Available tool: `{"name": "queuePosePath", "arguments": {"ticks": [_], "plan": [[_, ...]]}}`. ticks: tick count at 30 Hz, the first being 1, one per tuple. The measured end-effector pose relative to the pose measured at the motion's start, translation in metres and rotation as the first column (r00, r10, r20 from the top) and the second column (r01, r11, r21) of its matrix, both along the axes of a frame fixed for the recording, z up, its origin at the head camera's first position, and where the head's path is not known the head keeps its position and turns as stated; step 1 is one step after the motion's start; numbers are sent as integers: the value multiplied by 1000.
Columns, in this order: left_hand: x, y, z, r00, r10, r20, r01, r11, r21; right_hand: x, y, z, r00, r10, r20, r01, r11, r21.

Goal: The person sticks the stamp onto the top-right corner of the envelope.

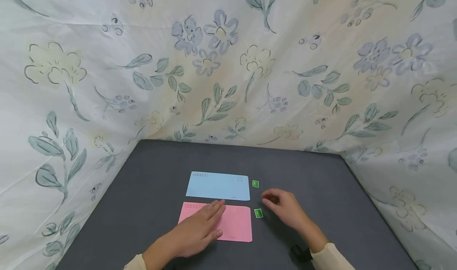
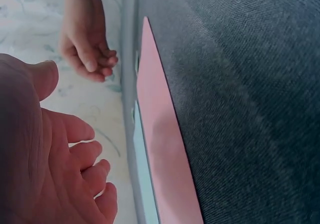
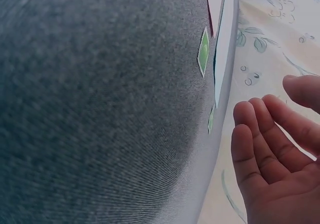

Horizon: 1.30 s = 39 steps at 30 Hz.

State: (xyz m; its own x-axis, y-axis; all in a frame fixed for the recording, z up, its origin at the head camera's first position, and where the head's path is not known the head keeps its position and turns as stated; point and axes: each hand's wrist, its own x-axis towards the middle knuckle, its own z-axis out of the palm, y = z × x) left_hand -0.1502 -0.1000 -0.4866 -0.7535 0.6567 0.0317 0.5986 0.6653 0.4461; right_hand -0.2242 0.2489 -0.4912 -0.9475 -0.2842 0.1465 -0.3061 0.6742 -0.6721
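Note:
A pink envelope (image 1: 237,224) lies on the dark grey table, with a light blue envelope (image 1: 217,186) just beyond it. My left hand (image 1: 198,230) hovers over the pink envelope's left half, fingers extended and holding nothing; in the left wrist view a gap shows between this hand (image 2: 65,164) and the pink envelope (image 2: 160,129). To the right of the envelopes are two small green stamps with white borders, the far stamp (image 1: 255,184) by the blue one and the near stamp (image 1: 258,213) by the pink. Beside them my right hand (image 1: 285,208) is raised, empty, its fingers loosely bent.
The grey cloth-covered table (image 1: 157,163) is enclosed at the back and sides by a white flowered curtain (image 1: 221,91). A black band (image 1: 301,254) sits at the right wrist, next to a cream sleeve (image 1: 330,258).

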Motion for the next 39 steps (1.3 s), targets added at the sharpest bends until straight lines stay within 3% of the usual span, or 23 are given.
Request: {"name": "queuePosePath", "arguments": {"ticks": [16, 39], "plan": [[8, 5, -8, 995, -51, -81, 49, 998, -27, -2, -1, -10, 998, -7, 65, 5, 1000, 23], [7, 7, -10, 997, -74, -25, 72, 995, -66, 0, -7, -7, 997, 19, 77, -24, 998, 65]]}}
